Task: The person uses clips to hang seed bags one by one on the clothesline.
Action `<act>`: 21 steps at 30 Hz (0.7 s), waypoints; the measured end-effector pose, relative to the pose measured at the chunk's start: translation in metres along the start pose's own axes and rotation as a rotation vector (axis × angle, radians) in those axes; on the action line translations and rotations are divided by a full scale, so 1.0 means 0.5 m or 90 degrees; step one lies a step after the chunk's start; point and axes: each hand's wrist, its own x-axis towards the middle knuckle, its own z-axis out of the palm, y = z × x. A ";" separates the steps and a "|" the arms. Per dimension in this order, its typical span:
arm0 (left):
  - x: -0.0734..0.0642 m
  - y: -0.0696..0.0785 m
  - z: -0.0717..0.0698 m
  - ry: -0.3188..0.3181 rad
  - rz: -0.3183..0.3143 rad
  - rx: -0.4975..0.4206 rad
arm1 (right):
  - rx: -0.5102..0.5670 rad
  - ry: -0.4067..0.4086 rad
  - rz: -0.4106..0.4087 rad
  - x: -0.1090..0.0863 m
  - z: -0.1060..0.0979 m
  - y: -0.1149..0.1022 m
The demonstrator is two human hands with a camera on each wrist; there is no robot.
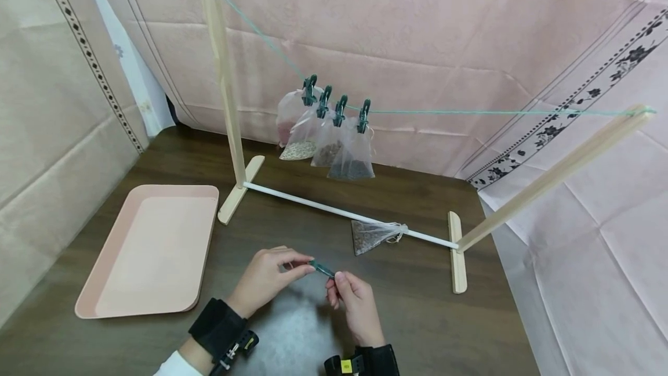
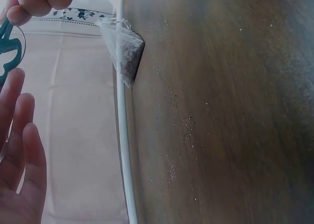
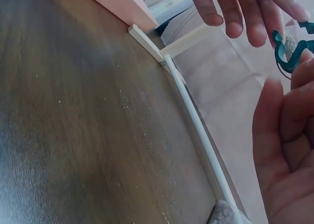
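Note:
Above the table, my left hand (image 1: 272,273) and right hand (image 1: 355,302) meet at a small dark green clothespin (image 1: 322,269). The left thumb and fingertips pinch one end, while the right thumb and fingers pinch the other. A thin wire ring shows on the clothespin (image 3: 289,57) in the right wrist view. Just beyond the hands, a tied mesh bag (image 1: 369,235) with dark bits inside lies against the white rod. Several similar filled bags (image 1: 352,158) hang from the green line (image 1: 443,112), each held by a green clothespin (image 1: 363,116).
Wooden posts (image 1: 224,80) on flat feet hold the line, and a white rod (image 1: 313,204) joins them low down. At the left lies a pink tray (image 1: 151,254). Fine crumbs (image 2: 189,128) are scattered on the wooden table (image 1: 428,329). Pale cloth (image 1: 417,28) hangs behind.

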 end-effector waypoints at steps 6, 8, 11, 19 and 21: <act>0.005 0.002 0.003 -0.012 -0.010 0.000 | -0.014 -0.001 0.002 -0.006 -0.005 0.000; 0.010 0.004 0.010 -0.023 -0.012 0.009 | -0.021 0.014 0.009 -0.010 -0.010 0.001; 0.020 0.009 0.022 -0.038 -0.007 0.029 | -0.015 0.043 0.018 -0.014 -0.018 0.005; 0.063 0.009 0.057 -0.021 -0.027 0.056 | 0.001 0.144 0.025 -0.023 -0.040 0.017; 0.076 0.008 0.065 -0.017 -0.026 0.068 | 0.001 0.167 0.017 -0.025 -0.045 0.017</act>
